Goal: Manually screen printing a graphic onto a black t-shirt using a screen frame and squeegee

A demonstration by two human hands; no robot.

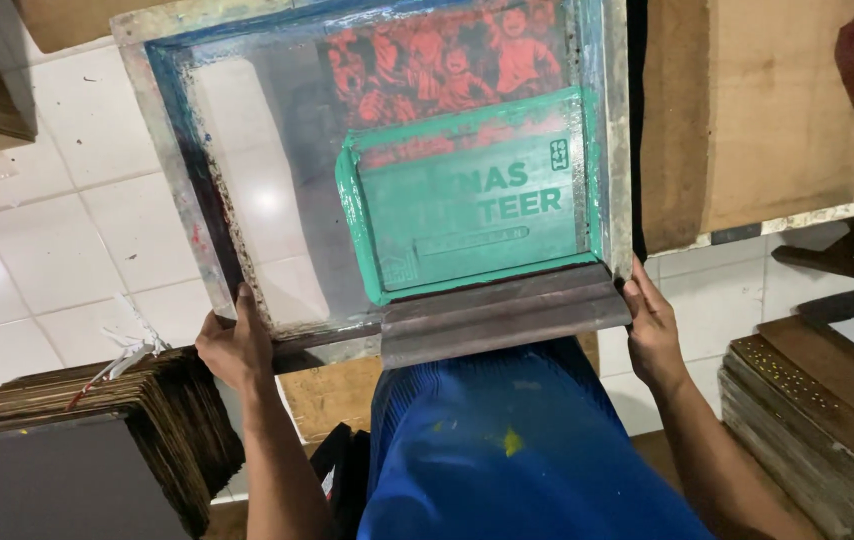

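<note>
Screen-printing frame (187, 190) gripped by left hand (235, 345) and right hand (652, 330).

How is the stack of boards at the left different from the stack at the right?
The left stack has thin, dark boards with fanned, uneven edges; the right stack has thicker brown boards lying more squarely. A bit of white string lies on the left stack, while the right stack's top board shows rows of small light dots. The left hand is close to the left stack; the right hand is clear of the right stack. Both are flat piles.
</note>
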